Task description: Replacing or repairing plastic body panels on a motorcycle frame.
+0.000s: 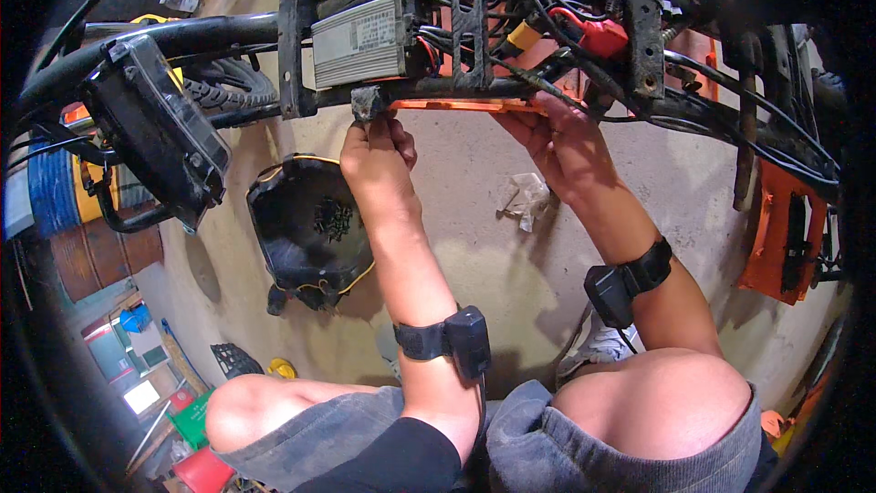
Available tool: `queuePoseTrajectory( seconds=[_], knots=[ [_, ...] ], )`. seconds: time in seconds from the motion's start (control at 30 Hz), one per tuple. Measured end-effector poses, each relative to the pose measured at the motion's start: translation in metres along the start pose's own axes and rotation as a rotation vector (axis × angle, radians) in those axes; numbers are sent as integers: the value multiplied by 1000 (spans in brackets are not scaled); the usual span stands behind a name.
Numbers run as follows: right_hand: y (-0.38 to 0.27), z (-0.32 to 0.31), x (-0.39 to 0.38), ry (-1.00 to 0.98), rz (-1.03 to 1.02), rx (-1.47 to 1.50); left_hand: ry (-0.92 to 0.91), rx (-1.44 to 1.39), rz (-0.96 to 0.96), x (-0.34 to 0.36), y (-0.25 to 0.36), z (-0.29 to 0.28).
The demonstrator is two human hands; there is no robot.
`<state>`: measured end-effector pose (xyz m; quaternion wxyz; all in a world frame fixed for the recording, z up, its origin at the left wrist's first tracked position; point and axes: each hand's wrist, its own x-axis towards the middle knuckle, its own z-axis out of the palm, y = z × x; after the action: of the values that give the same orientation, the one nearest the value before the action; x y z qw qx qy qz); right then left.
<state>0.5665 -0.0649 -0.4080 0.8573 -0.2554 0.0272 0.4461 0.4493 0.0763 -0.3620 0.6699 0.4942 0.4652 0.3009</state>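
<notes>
Overhead runs a black tubular frame carrying a silver ribbed box with wires. Along its lower tube lies an orange strip-like piece. My left hand has its fingers curled at the strip’s left end, just below a worn dark block; exactly what the fingertips press is partly hidden. My right hand grips the strip’s right part from below, fingers partly hidden behind it and the cables.
A black tray with small dark hardware sits on the floor, beside a crumpled clear bag. A black housing hangs at left. Orange parts are at right, assorted items at lower left. My knees are along the bottom.
</notes>
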Motion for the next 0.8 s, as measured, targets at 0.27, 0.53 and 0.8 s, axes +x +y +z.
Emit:
queuePoseTrajectory(
  seconds=[0.27, 0.53, 0.8],
  knots=[
    [-1, -8, -1, 72, 5, -60, -166, -343, -231, -3, -7, -7],
    [1, 6, 2, 3, -3, -35, -3, -129, -50, -2, 3, -3],
    [-3, 8, -1, 54, -2, -25, -141, -308, -197, 0, -2, -8]
  ],
)
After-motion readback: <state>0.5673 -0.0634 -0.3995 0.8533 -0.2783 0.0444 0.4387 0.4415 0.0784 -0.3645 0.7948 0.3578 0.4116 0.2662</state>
